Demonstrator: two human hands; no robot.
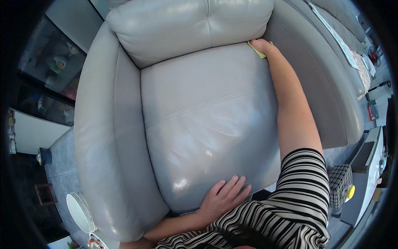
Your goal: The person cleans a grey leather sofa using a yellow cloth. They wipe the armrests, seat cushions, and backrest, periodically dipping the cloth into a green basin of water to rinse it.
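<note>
A grey leather armchair with a wide seat cushion (199, 124) fills the middle of the view. At the seat's back right corner, my right hand (260, 45) presses a yellow cloth (261, 55) down, where the seat meets the backrest (192, 28) and the right armrest (304, 71). Part of the cloth is hidden under the hand. My left hand (222, 197) lies palm down on the front edge of the seat, fingers slightly spread, holding nothing.
The left armrest (96, 140) runs along one side. White round stools (79, 213), stacked, stand by its front end. At the right are a checked fabric-covered box or stool (340, 183), a grey and white cabinet (363, 180) and another sofa seat (329, 23). A glass-fronted cabinet (53, 59) stands left.
</note>
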